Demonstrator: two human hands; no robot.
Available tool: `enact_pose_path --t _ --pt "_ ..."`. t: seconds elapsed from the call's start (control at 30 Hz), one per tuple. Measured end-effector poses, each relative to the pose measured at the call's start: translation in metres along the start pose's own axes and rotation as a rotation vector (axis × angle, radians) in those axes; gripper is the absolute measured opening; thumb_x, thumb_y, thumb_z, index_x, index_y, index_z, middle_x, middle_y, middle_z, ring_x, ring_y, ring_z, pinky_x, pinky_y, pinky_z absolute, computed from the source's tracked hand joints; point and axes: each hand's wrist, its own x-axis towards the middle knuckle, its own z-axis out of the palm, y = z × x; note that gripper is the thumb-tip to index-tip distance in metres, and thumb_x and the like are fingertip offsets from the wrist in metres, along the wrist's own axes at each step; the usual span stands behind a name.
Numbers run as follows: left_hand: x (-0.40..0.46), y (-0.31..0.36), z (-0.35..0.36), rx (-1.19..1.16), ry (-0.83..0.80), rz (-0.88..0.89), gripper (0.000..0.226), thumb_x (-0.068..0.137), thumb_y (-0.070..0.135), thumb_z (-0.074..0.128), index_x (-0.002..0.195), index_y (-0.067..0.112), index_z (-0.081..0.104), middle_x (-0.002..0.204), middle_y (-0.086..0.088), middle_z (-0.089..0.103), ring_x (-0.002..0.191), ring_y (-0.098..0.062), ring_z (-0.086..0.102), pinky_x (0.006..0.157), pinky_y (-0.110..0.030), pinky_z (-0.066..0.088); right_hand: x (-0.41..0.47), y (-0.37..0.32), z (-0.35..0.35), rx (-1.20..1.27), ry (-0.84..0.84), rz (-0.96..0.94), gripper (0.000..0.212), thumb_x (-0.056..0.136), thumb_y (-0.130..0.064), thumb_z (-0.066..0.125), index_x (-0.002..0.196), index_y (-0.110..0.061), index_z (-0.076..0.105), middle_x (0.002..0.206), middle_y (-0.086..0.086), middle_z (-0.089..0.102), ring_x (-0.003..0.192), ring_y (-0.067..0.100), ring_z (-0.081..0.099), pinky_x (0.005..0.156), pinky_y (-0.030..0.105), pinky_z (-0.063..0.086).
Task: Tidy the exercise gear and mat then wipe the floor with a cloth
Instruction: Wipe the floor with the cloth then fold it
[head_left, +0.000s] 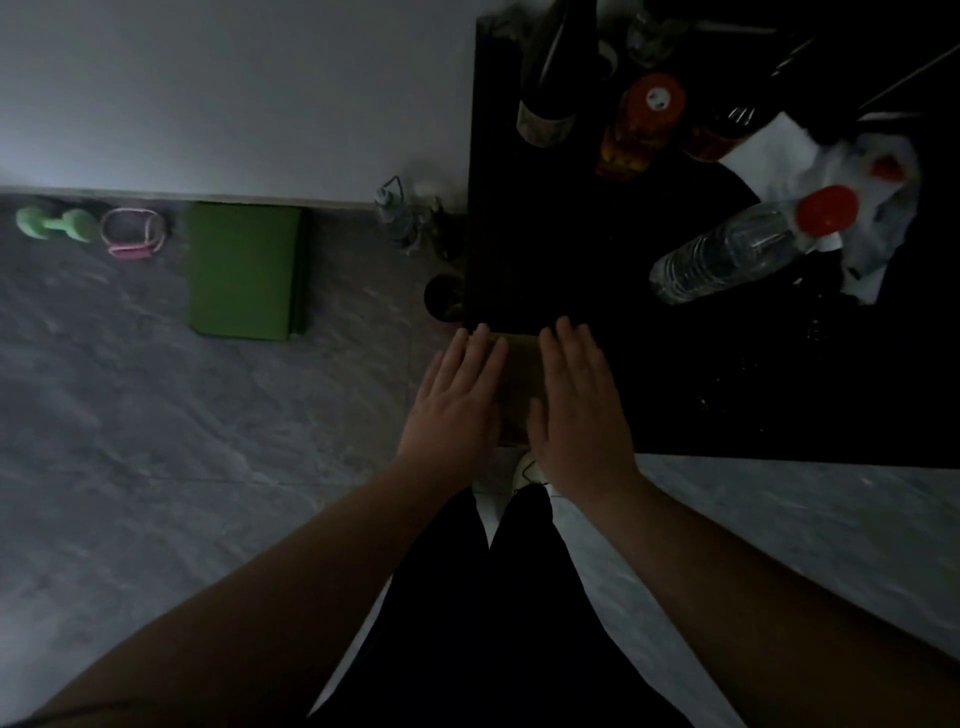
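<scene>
Grey marbled floor (156, 441) fills the lower and left field under dim light. Against the skirting at upper left lie, from left to right, a pale green dumbbell (54, 223), a pink resistance band (134, 234) coiled into a loop just beside it, and a folded green mat (245, 270) lying flat. Near the mat's right side stands a small clear water bottle (395, 215). A black table (571, 260) occupies the upper right; on it rest a large clear bottle with red cap (748, 249) lying on its side, an orange-capped bottle (641, 124), and a crumpled white cloth (852, 171). The left hand (454, 400) and right hand (576, 405) are stretched forward side by side, palms down, fingers straight and close together, holding nothing, over the table's near corner; contact cannot be told. Black trousers (493, 623) show below.
</scene>
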Motion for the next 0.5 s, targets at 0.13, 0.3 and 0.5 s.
enact_pose_path --t 0.13,0.3,0.5 --pt "0.013 -0.003 0.021 0.110 0.002 -0.029 0.066 0.103 0.035 0.035 0.158 0.011 0.007 0.165 -0.009 -0.001 0.152 -0.023 -0.008 0.124 -0.044 0.006 0.001 0.005 0.030 -0.195 -0.131 -0.057 0.069 0.101 -0.043 0.026 0.156 -0.005 0.011 0.165 0.015 0.008 0.153 0.029 0.003 0.124 0.045 0.011" --pt "0.013 -0.014 0.047 0.157 -0.007 -0.058 0.068 0.103 0.042 0.030 0.158 0.010 0.008 0.166 -0.010 0.000 0.153 -0.024 -0.003 0.125 -0.043 0.008 0.003 0.028 0.054 -0.215 -0.188 -0.005 0.074 0.100 -0.048 0.023 0.156 -0.003 0.006 0.165 0.017 0.005 0.153 0.028 0.002 0.123 0.047 0.014" --pt "0.017 -0.012 0.051 0.162 -0.014 -0.068 0.069 0.102 0.042 0.031 0.157 0.009 0.007 0.166 -0.013 0.003 0.153 -0.027 -0.001 0.124 -0.044 0.012 0.006 0.030 0.056 -0.272 -0.207 -0.015 0.074 0.100 -0.048 0.021 0.156 -0.002 0.006 0.165 0.018 0.005 0.153 0.029 0.003 0.124 0.046 0.010"
